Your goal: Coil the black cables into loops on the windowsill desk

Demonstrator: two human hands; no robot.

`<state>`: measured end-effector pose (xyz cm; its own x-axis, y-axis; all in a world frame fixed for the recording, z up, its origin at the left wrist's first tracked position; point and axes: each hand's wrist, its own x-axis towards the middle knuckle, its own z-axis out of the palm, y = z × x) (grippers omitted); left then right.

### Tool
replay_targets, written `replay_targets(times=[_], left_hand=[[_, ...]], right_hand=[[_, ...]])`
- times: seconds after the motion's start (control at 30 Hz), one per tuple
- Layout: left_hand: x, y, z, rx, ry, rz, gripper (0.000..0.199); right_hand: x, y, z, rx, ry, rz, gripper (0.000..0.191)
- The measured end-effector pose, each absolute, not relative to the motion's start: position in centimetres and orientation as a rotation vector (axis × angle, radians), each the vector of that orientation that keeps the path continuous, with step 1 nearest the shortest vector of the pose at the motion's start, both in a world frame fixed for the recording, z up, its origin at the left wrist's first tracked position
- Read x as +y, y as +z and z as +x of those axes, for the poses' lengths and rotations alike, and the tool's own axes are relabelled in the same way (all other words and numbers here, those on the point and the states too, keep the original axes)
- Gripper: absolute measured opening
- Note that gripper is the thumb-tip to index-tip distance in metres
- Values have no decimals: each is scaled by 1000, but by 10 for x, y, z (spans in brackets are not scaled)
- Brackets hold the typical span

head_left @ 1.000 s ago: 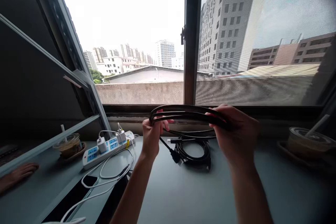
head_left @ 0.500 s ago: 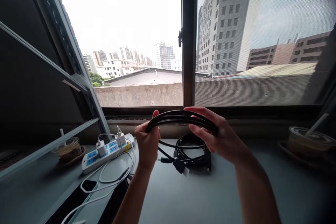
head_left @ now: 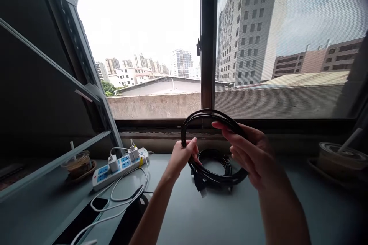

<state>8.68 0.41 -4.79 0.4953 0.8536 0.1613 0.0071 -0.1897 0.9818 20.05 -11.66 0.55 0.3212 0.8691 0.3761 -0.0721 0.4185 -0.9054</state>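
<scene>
A looped coil of black cable [head_left: 183,132] is held upright above the desk, between my two hands. The fingers of my left hand [head_left: 184,153] are closed round the left side of the coil. My right hand [head_left: 255,151] grips the coil's right side, its fingers reaching into the loop. A second black cable coil [head_left: 228,162] lies on the desk behind, partly hidden by the held one. Below the loop's lower left shows a black cable plug [head_left: 199,182]; which coil it belongs to I cannot tell.
A white power strip [head_left: 122,166] with chargers and white cables stands left on the desk [head_left: 212,222]. Near it lies a dark phone-like slab [head_left: 83,220]. Drink cups stand at left [head_left: 77,162] and right [head_left: 339,157]. A metal frame [head_left: 86,57] rises at left, before the window.
The held coil has turned from a flattened bundle into a round, open loop facing me. My left hand has moved right and down; my right hand has shifted slightly right.
</scene>
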Motion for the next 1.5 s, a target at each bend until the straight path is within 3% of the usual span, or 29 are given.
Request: replay_targets(times=[0.17, 0.6, 0.77, 0.9, 1.07, 1.2, 1.5], left_hand=[[-3, -46, 90, 839, 768, 1532, 36], [-12, -59, 96, 548, 66, 1480, 63], [-15, -52, 105, 389, 760, 1276, 40], [-4, -46, 104, 226, 1060, 1099, 40], [11, -38, 84, 273, 1201, 1179, 37], [11, -32, 72, 340, 1194, 1304, 38], [6, -24, 62, 346, 989, 1446, 33]], right_hand=[[-117, 4, 197, -997, 554, -905, 29], [-108, -5, 196, -1053, 528, -723, 18], [-94, -6, 203, -908, 652, -552, 14], [-70, -10, 212, -785, 841, -605, 19], [-53, -20, 218, -954, 499, -912, 54], [-55, -23, 217, -1086, 204, -1018, 68], [-64, -22, 214, -1192, -116, -942, 53]])
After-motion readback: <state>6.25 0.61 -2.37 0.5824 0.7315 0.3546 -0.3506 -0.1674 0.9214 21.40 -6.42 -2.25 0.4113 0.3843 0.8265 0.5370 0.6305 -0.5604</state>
